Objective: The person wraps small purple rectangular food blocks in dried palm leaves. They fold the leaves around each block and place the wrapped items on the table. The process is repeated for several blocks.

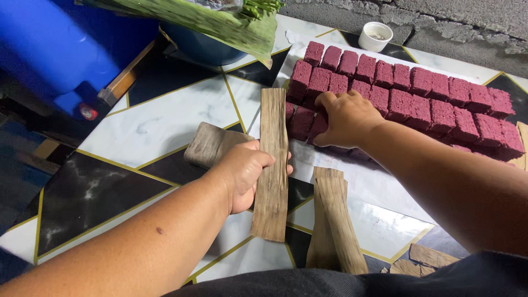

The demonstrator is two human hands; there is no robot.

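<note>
Starting at nine o'clock, the blue drum [49, 49] and the green leaf [220, 25] over the bowl [203, 49] are sitting well away from your work, so you are not needing to mind them. Near the middle, your left hand [242, 176] is wrapping its fingers around a dried leaf strip [272, 165], thumb on top, holding it upright along the twelve-to-six line; keep that hold firm but light, since the strip looks brittle and would likely crack if squeezed. A folded strip [212, 144] is lying just beside that hand at ten o'clock, and spare strips [333, 220] are waiting at five o'clock. Moving right, your right hand [346, 118] is curling down over the near-left corner of the cakes [418, 93], the dark red blocks laid in rows on the white sheet [374, 187]; whether the fingertips are already pinching one block I cannot tell, as they are hidden. I would judge it best to be lifting a single corner block straight up without crumbling its neighbours. The white cup [375, 36] is standing at one o'clock, apart from everything.
</note>
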